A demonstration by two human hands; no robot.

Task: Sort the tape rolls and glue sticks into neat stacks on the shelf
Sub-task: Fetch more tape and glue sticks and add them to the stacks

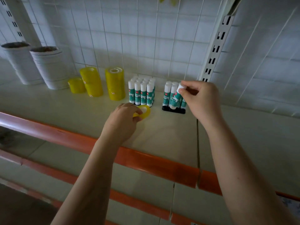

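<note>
My left hand (122, 118) grips a single yellow tape roll (144, 111) just above the shelf (65, 108), in front of a full block of upright glue sticks (142, 91). My right hand (200, 99) pinches the white cap of a tilted glue stick (177, 98), whose base meets a black tray (173, 110) holding a few other upright sticks. Yellow tape rolls stand in three stacks to the left: a short one (76, 85), a leaning one (92, 83) and a tall one (115, 85).
Two tall stacks of white tape rolls (48, 67) stand at the back left. A wire grid panel backs the shelf, with a slotted upright (215, 46) at the right. An orange rail (146, 159) edges the shelf front; lower shelves sit below.
</note>
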